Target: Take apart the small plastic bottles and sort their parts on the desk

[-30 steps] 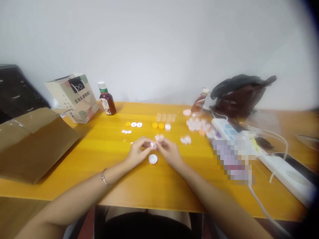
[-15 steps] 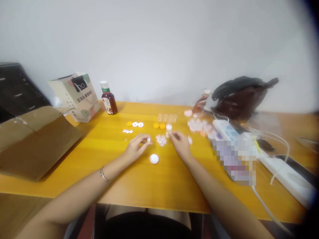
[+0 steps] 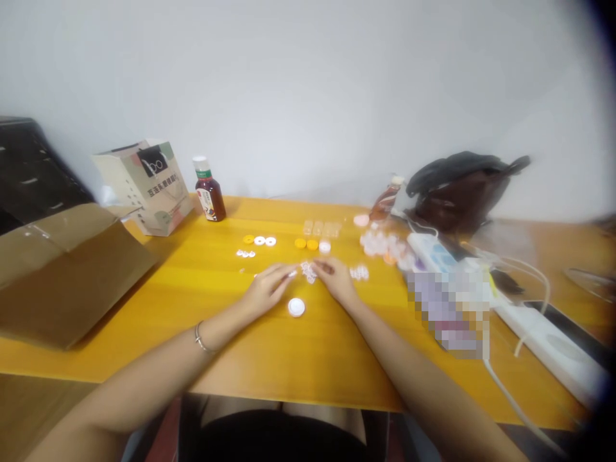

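Head view: at mid-table, toward the far edge of the yellow wooden table [image 3: 298, 359], the left hand [image 3: 262, 292] and right hand [image 3: 337, 282] meet at a cluster of tiny clear plastic pieces [image 3: 308, 271], fingertips pressed together around them; whether either grips one I cannot tell. The pieces look light, stiff and slippery, best pinched by their edges. A round white cap [image 3: 296, 307] lies just nearer.

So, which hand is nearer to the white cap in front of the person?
Left. The left hand lies just left of the white cap; the right hand is farther, beyond it to the right.
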{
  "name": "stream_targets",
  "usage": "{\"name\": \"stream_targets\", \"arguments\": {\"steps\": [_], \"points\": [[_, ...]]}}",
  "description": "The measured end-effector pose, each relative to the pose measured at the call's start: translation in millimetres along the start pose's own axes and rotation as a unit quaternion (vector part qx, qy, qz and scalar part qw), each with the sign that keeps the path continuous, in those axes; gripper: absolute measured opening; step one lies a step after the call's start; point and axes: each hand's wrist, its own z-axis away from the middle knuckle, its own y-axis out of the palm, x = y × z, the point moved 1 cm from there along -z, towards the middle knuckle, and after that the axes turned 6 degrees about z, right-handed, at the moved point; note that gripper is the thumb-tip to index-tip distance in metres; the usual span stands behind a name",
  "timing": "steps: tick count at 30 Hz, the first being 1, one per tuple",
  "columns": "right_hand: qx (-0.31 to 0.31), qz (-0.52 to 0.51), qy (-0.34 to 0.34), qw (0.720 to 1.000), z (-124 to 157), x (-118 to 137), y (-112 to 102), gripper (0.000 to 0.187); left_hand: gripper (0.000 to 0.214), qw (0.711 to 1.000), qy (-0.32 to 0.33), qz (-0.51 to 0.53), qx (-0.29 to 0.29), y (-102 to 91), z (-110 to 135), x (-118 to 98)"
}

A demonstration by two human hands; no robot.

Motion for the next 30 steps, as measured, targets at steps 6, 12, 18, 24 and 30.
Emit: {"name": "stream_targets", "arguments": {"steps": [6, 12, 18, 24, 30], "points": [[0.011, -0.047, -0.032, 0.998, 14, 21, -3, 0.025, 0.037, 0.999, 0.0, 0.003, 0.032, -1.7, 1, -9], [0.072, -0.088, -0.146, 0.983, 38, 48, -2, 0.02, 0.034, 0.986, -0.113, 0.119, 0.029, 2.4, 5, -20], [0.064, -0.068, -0.155, 0.983, 43, 55, -3, 0.013, 0.032, 0.97, -0.142, 0.197, 0.007, 6.3, 6, -20], [0.065, -0.125, -0.107, 0.984, 46, 55, -1, 0.015, 0.017, 0.986, -0.151, 0.052, 0.035, 1.5, 4, -21], [0.093, -0.176, -0.063, 0.978, 45, 51, 3, 0.021, 0.023, 0.984, -0.163, 0.057, 0.05, 2.6, 3, -20]]}}
